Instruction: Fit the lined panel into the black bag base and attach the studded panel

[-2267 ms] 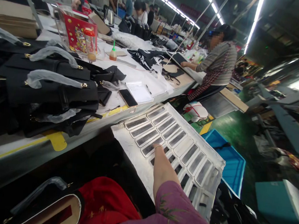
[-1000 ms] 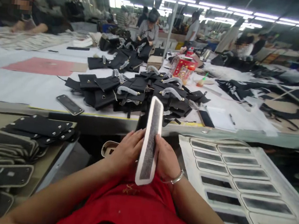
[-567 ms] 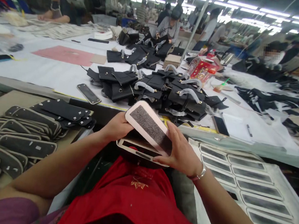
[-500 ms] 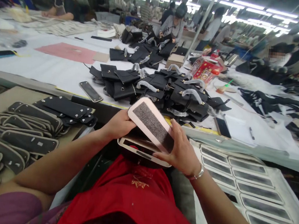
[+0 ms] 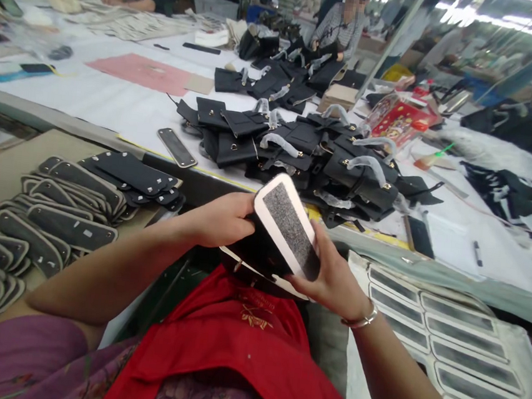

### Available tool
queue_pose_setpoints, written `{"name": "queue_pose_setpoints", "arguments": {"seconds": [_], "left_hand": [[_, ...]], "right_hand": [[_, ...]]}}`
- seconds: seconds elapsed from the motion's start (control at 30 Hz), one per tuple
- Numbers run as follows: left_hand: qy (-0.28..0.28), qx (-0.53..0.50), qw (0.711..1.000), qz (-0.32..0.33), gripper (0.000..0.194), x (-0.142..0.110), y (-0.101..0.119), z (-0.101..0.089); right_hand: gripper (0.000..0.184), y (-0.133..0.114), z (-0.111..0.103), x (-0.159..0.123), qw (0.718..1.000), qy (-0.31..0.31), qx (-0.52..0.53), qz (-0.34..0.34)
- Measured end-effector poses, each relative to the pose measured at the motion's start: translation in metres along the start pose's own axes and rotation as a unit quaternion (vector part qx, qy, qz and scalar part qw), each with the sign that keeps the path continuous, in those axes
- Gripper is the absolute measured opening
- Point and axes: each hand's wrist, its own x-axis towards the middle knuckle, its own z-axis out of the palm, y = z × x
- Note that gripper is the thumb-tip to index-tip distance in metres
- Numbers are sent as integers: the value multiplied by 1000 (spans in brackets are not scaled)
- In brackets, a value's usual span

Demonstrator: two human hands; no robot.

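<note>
Slanting just on the near side of the pile (image 5: 294,149) of black bags, the panel (image 5: 289,227) is showing its white border and grey speckled middle to the wearer; the left hand (image 5: 229,219) is curling its fingers closed on the panel's upper-left end, the tips going out of sight behind it; the right hand (image 5: 340,282), wearing a bracelet (image 5: 361,320), is gripping the lower end, its thumb and fingers standing apart by just the panel's breadth; below the panel a black piece (image 5: 266,245) with a cream edge is showing above the red apron (image 5: 251,349), the hands and panel hiding how the two are meeting; left of the pile, on its near side, plates (image 5: 72,228) are lying in overlapping stacks; a lone plate (image 5: 177,147) is resting just left of the pile on the white table (image 5: 114,109); right of the pile, on its near side, a sheet (image 5: 357,371) is bearing rows of dark patches (image 5: 473,335); just right of the pile a phone (image 5: 420,236) is lying, a pad (image 5: 452,242) and a pen (image 5: 478,252) lying farther right; at the pile's far right side a red box (image 5: 393,121) and a green-tipped bottle (image 5: 427,160) are standing; beyond the pile, to its left, a pink piece (image 5: 137,71) is lying flat; straight beyond the pile another person (image 5: 343,28), in a patterned top, is bending over more bags (image 5: 277,80).
</note>
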Motion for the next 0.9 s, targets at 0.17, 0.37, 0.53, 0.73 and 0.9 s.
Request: {"name": "queue_pose_setpoints", "arguments": {"seconds": [0.17,0.37,0.53,0.73,0.9], "left_hand": [[3,3,1000,-13,42,11,-26,11],[13,18,1000,0,44,23,-30,6],[8,34,999,-15,44,30,-33,9],[-17,-17,997,-69,36,23,-56,31],[62,-180,971,-147,50,3,-91,24]], "right_hand": [[100,16,10,1,1000,-10,6,21],[101,21,6,9,1000,-6,6,26],[98,30,10,12,999,-20,8,25],[99,41,17,-2,992,-39,-107,59],[91,44,25,-12,969,-31,-244,38]]}}
